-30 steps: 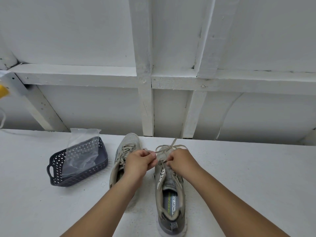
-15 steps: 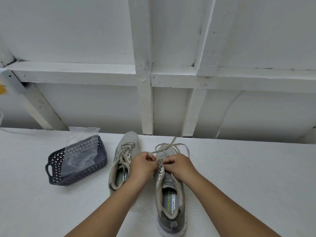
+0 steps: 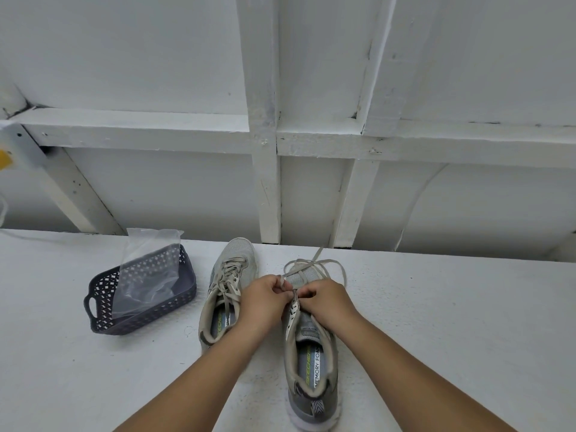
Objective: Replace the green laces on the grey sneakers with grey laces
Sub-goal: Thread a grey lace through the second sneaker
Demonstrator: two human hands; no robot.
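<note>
On the white counter (image 3: 436,322), near its middle, the right grey mesh sneaker (image 3: 311,363) is found half-laced; its flat grey lace (image 3: 314,265) is pinched over the eyelets by the fingers of the left hand (image 3: 265,302) and the right hand (image 3: 327,302), loose loops trailing past the toe; the left grey sneaker (image 3: 229,282) is set just beside, laced; a dark perforated plastic basket (image 3: 140,310) holding a clear plastic bag (image 3: 149,269) is placed further left.
</note>
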